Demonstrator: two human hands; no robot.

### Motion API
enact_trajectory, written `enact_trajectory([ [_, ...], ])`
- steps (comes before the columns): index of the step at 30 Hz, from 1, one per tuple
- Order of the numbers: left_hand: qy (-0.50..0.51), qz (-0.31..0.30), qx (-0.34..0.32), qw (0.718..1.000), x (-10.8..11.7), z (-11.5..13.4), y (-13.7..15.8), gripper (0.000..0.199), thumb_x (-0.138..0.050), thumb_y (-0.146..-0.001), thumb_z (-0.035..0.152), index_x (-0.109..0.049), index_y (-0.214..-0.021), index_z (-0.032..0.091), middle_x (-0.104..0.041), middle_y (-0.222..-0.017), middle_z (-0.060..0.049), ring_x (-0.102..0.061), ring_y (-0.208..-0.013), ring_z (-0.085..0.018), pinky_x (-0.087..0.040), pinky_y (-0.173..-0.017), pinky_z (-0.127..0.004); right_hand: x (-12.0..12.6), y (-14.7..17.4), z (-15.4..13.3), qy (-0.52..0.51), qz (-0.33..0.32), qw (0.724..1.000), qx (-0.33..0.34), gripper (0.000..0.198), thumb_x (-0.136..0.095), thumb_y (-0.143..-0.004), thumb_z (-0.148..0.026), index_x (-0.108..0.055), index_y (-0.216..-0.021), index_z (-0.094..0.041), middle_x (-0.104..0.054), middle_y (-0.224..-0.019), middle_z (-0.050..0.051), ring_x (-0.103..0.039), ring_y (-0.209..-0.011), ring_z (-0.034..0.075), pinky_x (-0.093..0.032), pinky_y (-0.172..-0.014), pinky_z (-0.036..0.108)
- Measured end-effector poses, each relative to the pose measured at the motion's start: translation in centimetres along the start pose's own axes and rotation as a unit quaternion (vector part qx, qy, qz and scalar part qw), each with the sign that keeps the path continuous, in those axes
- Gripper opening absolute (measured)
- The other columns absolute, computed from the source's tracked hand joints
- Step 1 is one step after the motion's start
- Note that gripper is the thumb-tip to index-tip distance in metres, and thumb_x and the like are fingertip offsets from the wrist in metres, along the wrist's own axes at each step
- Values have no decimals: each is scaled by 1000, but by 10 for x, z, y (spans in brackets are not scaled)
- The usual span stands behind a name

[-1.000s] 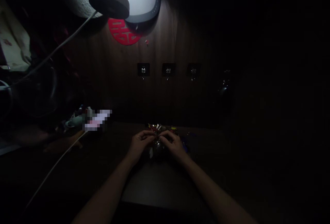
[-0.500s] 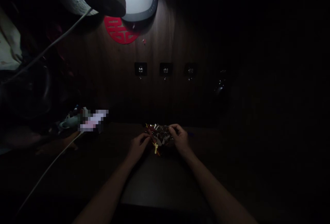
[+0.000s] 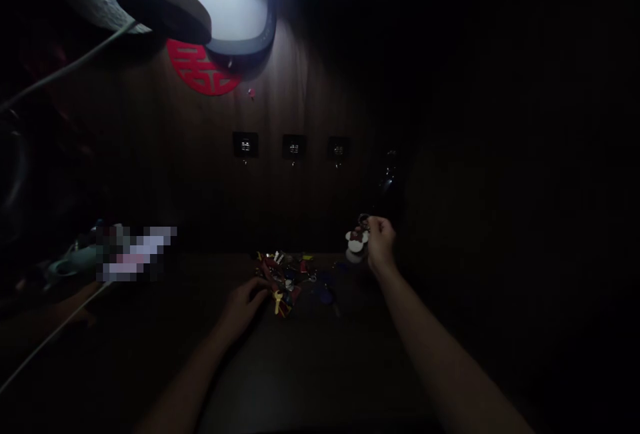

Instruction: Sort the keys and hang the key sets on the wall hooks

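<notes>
My right hand (image 3: 381,245) is raised at the right, its thumb and fingers pinched on a keychain (image 3: 355,245). From its ring hangs a white and brown figure. My left hand (image 3: 241,306) rests on the dark tabletop with thumb and index finger drawn together at the left edge of a bunch of keys (image 3: 289,284); the exact grip is dim. A yellow key (image 3: 278,302) sticks out at the front of the bunch, near my left fingertips. Right of the bunch lie dark blue tags (image 3: 325,295), hard to make out.
Several dark hooks (image 3: 294,147) line the wooden wall. Above hang a red paper cut-out (image 3: 207,77) and a lit lamp (image 3: 233,11), beside a round disc (image 3: 163,4) with a white cable. At left, another person's hand (image 3: 75,307) is near a blurred-out bright object (image 3: 137,254).
My right hand has lifted away from the bunch to the right, carrying the keychain. My left hand stays at the bunch. The view has shifted, so the wall items appear further left.
</notes>
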State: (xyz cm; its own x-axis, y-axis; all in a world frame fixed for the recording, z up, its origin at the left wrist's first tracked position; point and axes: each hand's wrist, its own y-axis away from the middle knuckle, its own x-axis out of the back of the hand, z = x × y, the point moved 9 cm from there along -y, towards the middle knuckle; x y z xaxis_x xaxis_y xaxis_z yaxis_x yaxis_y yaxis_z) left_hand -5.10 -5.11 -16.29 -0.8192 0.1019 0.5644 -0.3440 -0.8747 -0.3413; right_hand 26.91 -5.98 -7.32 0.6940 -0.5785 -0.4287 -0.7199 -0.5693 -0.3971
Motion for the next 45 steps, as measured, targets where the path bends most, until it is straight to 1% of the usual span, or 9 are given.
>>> enact_trajectory([
  [6, 6, -16, 5, 1000, -2, 2, -1, 23, -44, -77, 33, -62, -86, 22, -68, -92, -1, -61, -88, -19, -45, -78, -28, 9, -73, -59, 62, 63, 994, 69, 5, -50, -73, -22, -47, -69, -18, -52, -58, -7, -49, -44, 7, -40, -43, 19],
  [11, 26, -18, 1, 999, -3, 2, -1, 23, -43, -78, 33, -62, -86, 22, -68, -91, -1, -61, -87, -18, -45, -79, -28, 0, -107, -93, 106, 94, 986, 91, 11, -46, -76, -14, -47, -66, -18, -50, -54, -7, -46, -41, 6, -38, -40, 18],
  [16, 33, -9, 5, 999, -3, 1, 0, 22, -45, -77, 32, -62, -85, 21, -68, -92, -2, -61, -87, -19, -45, -79, -29, -8, -131, -90, 185, 72, 979, 52, 20, -48, -74, -10, -48, -55, -17, -46, -46, -6, -43, -37, 6, -34, -36, 16],
  [21, 27, -9, 5, 1000, -2, 3, 0, 22, -45, -77, 33, -62, -85, 22, -68, -92, -2, -61, -88, -19, -45, -80, -28, -4, -137, -73, 193, 58, 979, 22, 17, -50, -70, -9, -49, -55, -16, -46, -45, -6, -46, -37, 8, -37, -36, 19],
  [24, 27, -11, 5, 1000, -1, 5, 0, 22, -45, -76, 34, -63, -84, 22, -68, -91, -2, -61, -88, -19, -45, -80, -29, 1, -133, -69, 198, 66, 978, 28, 12, -49, -70, -12, -50, -58, -17, -48, -48, -5, -50, -42, 11, -41, -41, 22],
  [29, 33, -9, 6, 999, -1, 5, -1, 23, -45, -77, 34, -63, -84, 22, -68, -91, -2, -61, -87, -19, -45, -79, -28, 14, -120, -70, 218, 109, 968, 62, 3, -53, -65, -16, -53, -67, -18, -55, -63, -3, -56, -65, 13, -43, -59, 23],
  [32, 35, -14, 4, 999, -2, 2, -1, 23, -44, -77, 33, -62, -85, 21, -68, -92, -3, -61, -87, -18, -44, -79, -28, 24, -104, -61, 223, 123, 965, 64, 16, -53, -64, -19, -53, -80, -18, -57, -73, -1, -56, -71, 14, -43, -65, 24],
  [38, 23, -7, 0, 1000, -2, -2, -1, 22, -44, -77, 30, -62, -86, 21, -68, -93, -2, -60, -89, -18, -44, -81, -27, 39, -49, -14, 195, 104, 974, 53, 33, -49, -64, -27, -49, -95, -19, -56, -80, -1, -55, -71, 13, -42, -61, 23],
  [45, 38, -1, -11, 999, -1, -1, 0, 21, -44, -78, 28, -62, -85, 21, -68, -90, -1, -61, -85, -17, -45, -78, -27, 16, 20, 49, 200, -4, 980, -21, 37, -46, -62, -27, -49, -98, -19, -59, -92, 6, -58, -83, 17, -46, -64, 27],
])
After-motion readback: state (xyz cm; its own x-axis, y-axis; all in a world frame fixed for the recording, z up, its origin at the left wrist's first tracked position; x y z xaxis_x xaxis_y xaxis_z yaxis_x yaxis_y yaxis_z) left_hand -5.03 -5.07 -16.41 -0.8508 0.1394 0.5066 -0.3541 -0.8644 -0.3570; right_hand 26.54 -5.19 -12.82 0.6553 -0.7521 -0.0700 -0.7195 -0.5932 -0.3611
